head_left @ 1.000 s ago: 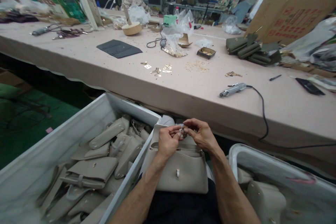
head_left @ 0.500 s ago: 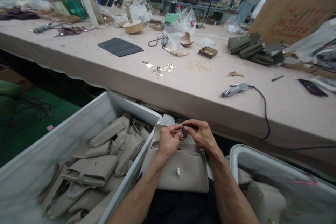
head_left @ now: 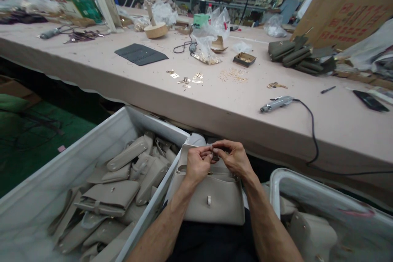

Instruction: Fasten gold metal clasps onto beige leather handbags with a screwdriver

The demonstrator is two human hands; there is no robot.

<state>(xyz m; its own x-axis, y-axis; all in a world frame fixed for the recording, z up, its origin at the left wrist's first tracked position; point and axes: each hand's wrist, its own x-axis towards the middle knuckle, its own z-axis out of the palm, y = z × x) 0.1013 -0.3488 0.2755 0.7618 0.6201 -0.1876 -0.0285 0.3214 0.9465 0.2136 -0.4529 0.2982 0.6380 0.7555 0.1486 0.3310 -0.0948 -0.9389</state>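
Beige bag (head_left: 211, 200) on lap, both hands pinching its small clasp (head_left: 215, 156); bins either side, table ahead.

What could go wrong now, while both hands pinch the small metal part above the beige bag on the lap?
The small fitting, pinched between the left hand and right hand, could slip and fall into the gap between the bins or into the left bin. The handbag lies loose on the lap and might slide off.
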